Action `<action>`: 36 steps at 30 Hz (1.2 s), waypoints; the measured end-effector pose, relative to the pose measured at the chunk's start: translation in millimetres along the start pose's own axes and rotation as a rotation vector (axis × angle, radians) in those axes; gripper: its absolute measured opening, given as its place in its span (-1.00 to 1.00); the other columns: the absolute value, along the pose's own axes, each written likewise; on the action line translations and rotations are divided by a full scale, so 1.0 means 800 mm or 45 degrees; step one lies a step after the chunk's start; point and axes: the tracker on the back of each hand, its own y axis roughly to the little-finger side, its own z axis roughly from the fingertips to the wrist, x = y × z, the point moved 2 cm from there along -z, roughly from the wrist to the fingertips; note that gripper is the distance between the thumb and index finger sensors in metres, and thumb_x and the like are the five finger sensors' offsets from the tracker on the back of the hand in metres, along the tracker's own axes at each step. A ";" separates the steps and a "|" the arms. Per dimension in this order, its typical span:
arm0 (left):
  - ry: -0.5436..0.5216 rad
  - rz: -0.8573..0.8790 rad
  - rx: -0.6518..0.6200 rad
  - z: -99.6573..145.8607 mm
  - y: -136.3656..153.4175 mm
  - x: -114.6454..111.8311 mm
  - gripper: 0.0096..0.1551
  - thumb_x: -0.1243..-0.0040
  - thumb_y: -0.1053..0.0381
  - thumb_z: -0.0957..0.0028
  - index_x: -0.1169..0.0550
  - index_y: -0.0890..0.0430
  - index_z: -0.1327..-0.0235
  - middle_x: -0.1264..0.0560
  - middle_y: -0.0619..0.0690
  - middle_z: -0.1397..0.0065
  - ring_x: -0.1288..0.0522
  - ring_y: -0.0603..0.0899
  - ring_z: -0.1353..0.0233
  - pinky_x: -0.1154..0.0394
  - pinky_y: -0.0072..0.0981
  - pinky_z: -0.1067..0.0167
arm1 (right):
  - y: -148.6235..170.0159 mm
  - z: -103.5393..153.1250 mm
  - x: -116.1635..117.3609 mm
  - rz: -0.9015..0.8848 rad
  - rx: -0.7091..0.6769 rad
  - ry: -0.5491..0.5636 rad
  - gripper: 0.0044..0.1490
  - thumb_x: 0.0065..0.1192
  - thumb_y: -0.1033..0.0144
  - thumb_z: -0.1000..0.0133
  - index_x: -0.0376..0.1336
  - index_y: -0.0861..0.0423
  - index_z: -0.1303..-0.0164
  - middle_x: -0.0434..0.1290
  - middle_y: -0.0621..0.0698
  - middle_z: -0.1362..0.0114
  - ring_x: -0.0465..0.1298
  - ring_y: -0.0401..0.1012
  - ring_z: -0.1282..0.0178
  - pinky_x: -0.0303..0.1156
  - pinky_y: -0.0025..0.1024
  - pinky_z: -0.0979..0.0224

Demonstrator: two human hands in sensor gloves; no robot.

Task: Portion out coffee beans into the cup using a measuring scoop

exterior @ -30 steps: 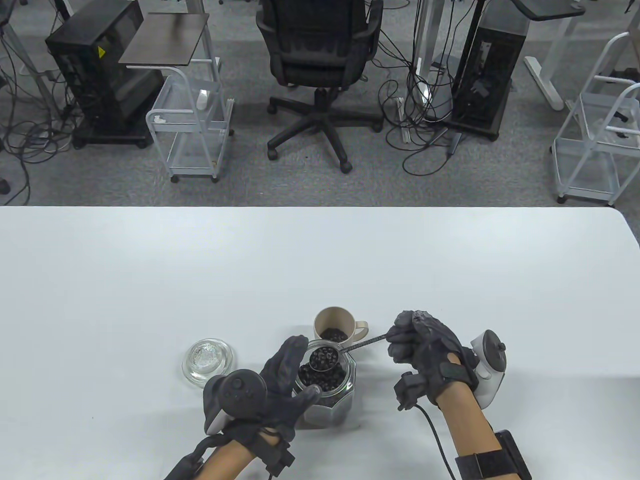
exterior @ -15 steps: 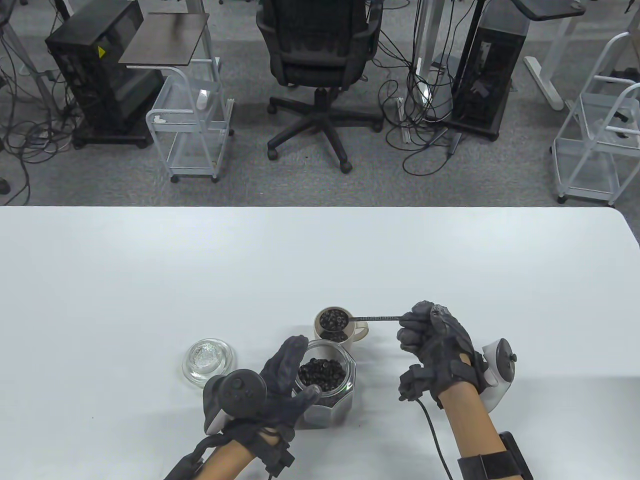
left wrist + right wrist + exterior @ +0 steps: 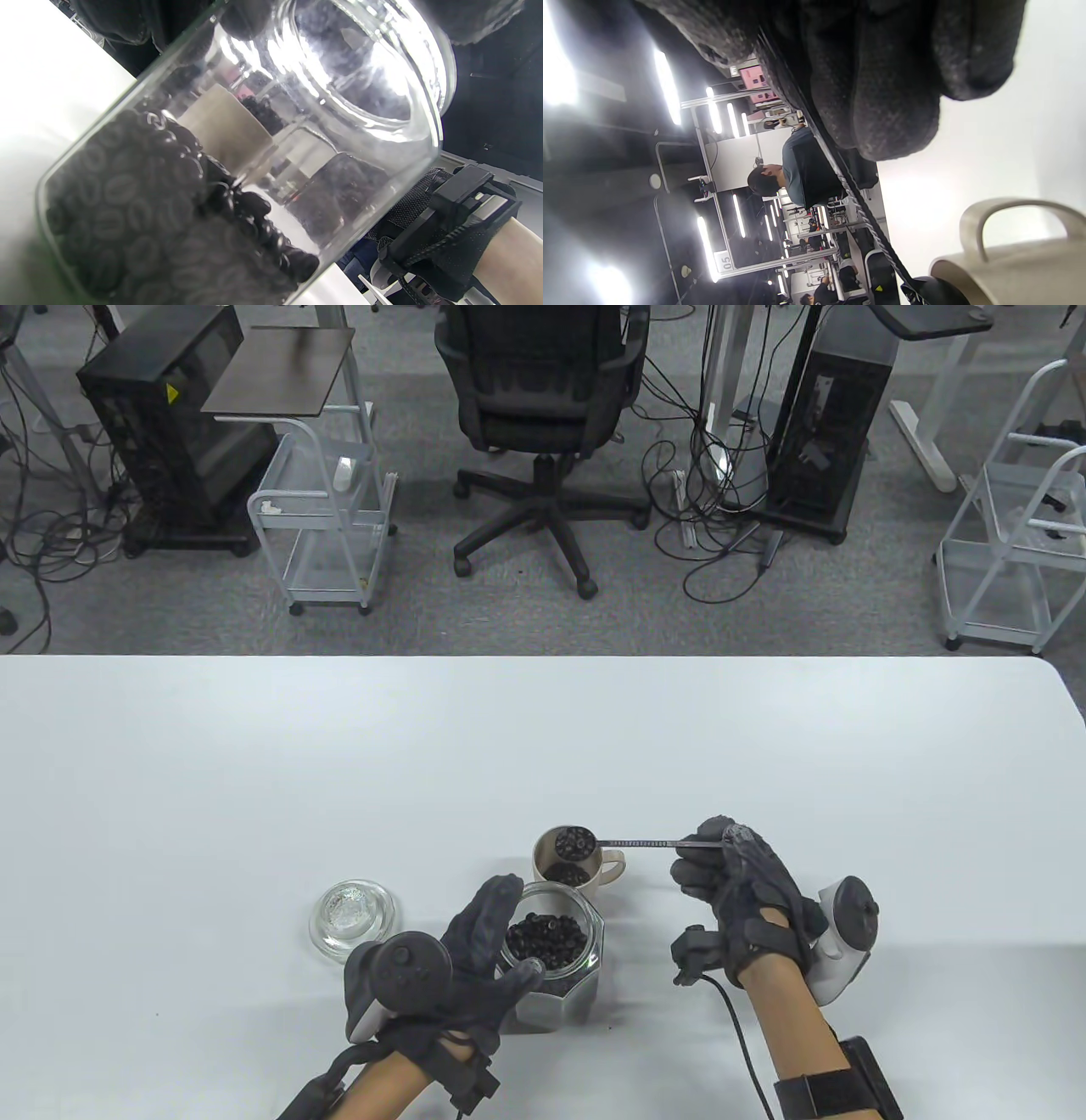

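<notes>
right hand (image 3: 747,891) pinches slim metal measuring scoop (image 3: 624,842), bowl tilted over beige handled cup (image 3: 567,861) | left hand (image 3: 475,959) grips faceted glass bean jar (image 3: 556,963) just beside cup

The white table (image 3: 254,746) lies bare across its far half and both ends, open to a hand; near the front edge the cup (image 3: 567,861), glass jar (image 3: 556,954) and glass lid (image 3: 352,918) cluster close; the left hand (image 3: 475,959) wraps the jar; the scoop (image 3: 594,841) spans above the cup from the right hand (image 3: 738,891).
</notes>
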 end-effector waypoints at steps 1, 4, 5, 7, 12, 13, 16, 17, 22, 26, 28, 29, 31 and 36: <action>0.000 0.000 0.001 0.000 0.000 0.000 0.15 0.08 -0.55 0.08 0.05 0.04 -0.63 -0.01 0.18 -0.72 -0.21 0.53 -0.61 -0.20 0.44 -0.39 | -0.002 0.001 0.002 0.031 -0.023 -0.009 -0.47 0.16 0.18 -0.19 0.34 0.22 -0.25 0.51 0.33 -0.18 0.65 0.22 0.00 0.47 0.13 -0.14; 0.000 0.000 -0.002 0.000 0.000 0.000 0.15 0.08 -0.55 0.08 0.04 0.04 -0.63 -0.01 0.18 -0.72 -0.21 0.53 -0.61 -0.20 0.44 -0.39 | -0.011 0.004 0.014 0.152 -0.125 -0.054 -0.47 0.17 0.18 -0.18 0.34 0.21 -0.25 0.51 0.33 -0.19 0.65 0.22 -0.02 0.47 0.13 -0.15; 0.000 0.000 -0.002 0.000 0.000 0.000 0.15 0.08 -0.55 0.08 0.04 0.04 -0.63 -0.01 0.18 -0.72 -0.21 0.53 -0.61 -0.20 0.44 -0.39 | -0.015 0.006 0.018 0.198 -0.174 -0.072 -0.46 0.17 0.18 -0.18 0.35 0.21 -0.26 0.51 0.32 -0.19 0.65 0.22 -0.03 0.47 0.13 -0.17; 0.001 -0.001 -0.002 0.000 0.000 0.000 0.14 0.08 -0.55 0.08 0.04 0.04 -0.63 -0.01 0.18 -0.72 -0.21 0.53 -0.61 -0.20 0.44 -0.39 | -0.024 0.009 0.029 0.296 -0.294 -0.115 -0.46 0.19 0.18 -0.17 0.35 0.20 -0.26 0.51 0.32 -0.21 0.65 0.22 -0.05 0.48 0.13 -0.18; 0.000 0.001 -0.002 0.000 0.001 0.000 0.14 0.08 -0.55 0.08 0.04 0.03 -0.62 -0.01 0.18 -0.72 -0.21 0.53 -0.61 -0.20 0.44 -0.39 | -0.055 0.026 0.064 0.622 -0.731 -0.330 -0.46 0.20 0.18 -0.16 0.37 0.17 -0.27 0.52 0.31 -0.23 0.65 0.23 -0.08 0.48 0.14 -0.22; 0.001 0.001 -0.002 0.000 0.001 0.000 0.14 0.08 -0.55 0.08 0.04 0.03 -0.63 -0.01 0.18 -0.72 -0.21 0.53 -0.61 -0.20 0.44 -0.39 | -0.062 0.032 0.071 0.685 -0.817 -0.370 -0.46 0.21 0.19 -0.15 0.37 0.17 -0.26 0.52 0.31 -0.23 0.65 0.23 -0.08 0.48 0.14 -0.22; 0.005 0.001 0.000 0.000 0.001 0.000 0.14 0.09 -0.55 0.08 0.04 0.03 -0.63 -0.01 0.18 -0.72 -0.21 0.53 -0.61 -0.20 0.44 -0.39 | -0.075 0.049 0.087 0.808 -0.961 -0.445 -0.46 0.22 0.19 -0.15 0.37 0.17 -0.27 0.52 0.31 -0.24 0.65 0.24 -0.09 0.47 0.15 -0.23; 0.007 0.002 0.001 0.000 0.001 0.000 0.14 0.09 -0.55 0.08 0.04 0.03 -0.63 -0.01 0.18 -0.72 -0.21 0.53 -0.61 -0.20 0.44 -0.39 | -0.078 0.054 0.091 0.837 -1.003 -0.449 -0.47 0.22 0.20 -0.14 0.38 0.17 -0.26 0.52 0.31 -0.24 0.65 0.24 -0.09 0.47 0.16 -0.23; 0.006 0.004 -0.001 -0.001 0.001 0.001 0.14 0.09 -0.55 0.08 0.04 0.03 -0.63 -0.01 0.18 -0.72 -0.21 0.53 -0.61 -0.20 0.44 -0.39 | -0.086 0.066 0.099 0.868 -1.074 -0.454 -0.47 0.23 0.20 -0.14 0.38 0.17 -0.26 0.52 0.32 -0.23 0.65 0.25 -0.09 0.47 0.16 -0.23; 0.003 0.005 0.001 0.000 0.001 0.001 0.14 0.08 -0.55 0.08 0.04 0.03 -0.63 -0.01 0.19 -0.72 -0.22 0.53 -0.61 -0.20 0.44 -0.39 | -0.088 0.064 0.094 0.836 -1.064 -0.411 -0.47 0.23 0.20 -0.14 0.39 0.18 -0.25 0.53 0.32 -0.22 0.65 0.25 -0.07 0.47 0.17 -0.21; 0.002 0.007 0.001 0.000 0.001 0.001 0.14 0.08 -0.55 0.08 0.04 0.03 -0.63 -0.01 0.19 -0.72 -0.22 0.53 -0.61 -0.20 0.44 -0.39 | -0.090 0.061 0.087 0.780 -1.043 -0.362 -0.47 0.23 0.20 -0.14 0.39 0.18 -0.24 0.53 0.32 -0.21 0.66 0.24 -0.06 0.48 0.17 -0.20; 0.002 0.007 0.001 0.000 0.001 0.001 0.14 0.08 -0.55 0.08 0.04 0.03 -0.63 -0.01 0.19 -0.72 -0.22 0.53 -0.61 -0.20 0.44 -0.39 | -0.090 0.060 0.084 0.747 -1.030 -0.336 -0.47 0.23 0.19 -0.14 0.39 0.18 -0.24 0.54 0.32 -0.20 0.66 0.24 -0.05 0.48 0.17 -0.19; 0.004 0.009 0.002 0.000 0.001 0.001 0.14 0.08 -0.55 0.08 0.04 0.03 -0.63 -0.01 0.18 -0.72 -0.22 0.53 -0.61 -0.20 0.44 -0.39 | -0.091 0.055 0.070 0.615 -0.956 -0.233 -0.47 0.22 0.19 -0.14 0.40 0.19 -0.22 0.55 0.32 -0.18 0.67 0.24 -0.02 0.48 0.17 -0.16; 0.008 0.009 0.007 0.000 0.001 0.000 0.14 0.09 -0.55 0.08 0.04 0.02 -0.63 -0.01 0.18 -0.72 -0.21 0.53 -0.61 -0.20 0.44 -0.39 | -0.085 0.047 0.043 0.278 -0.702 -0.037 -0.47 0.19 0.16 -0.15 0.40 0.22 -0.19 0.56 0.32 -0.11 0.68 0.22 0.08 0.50 0.17 -0.05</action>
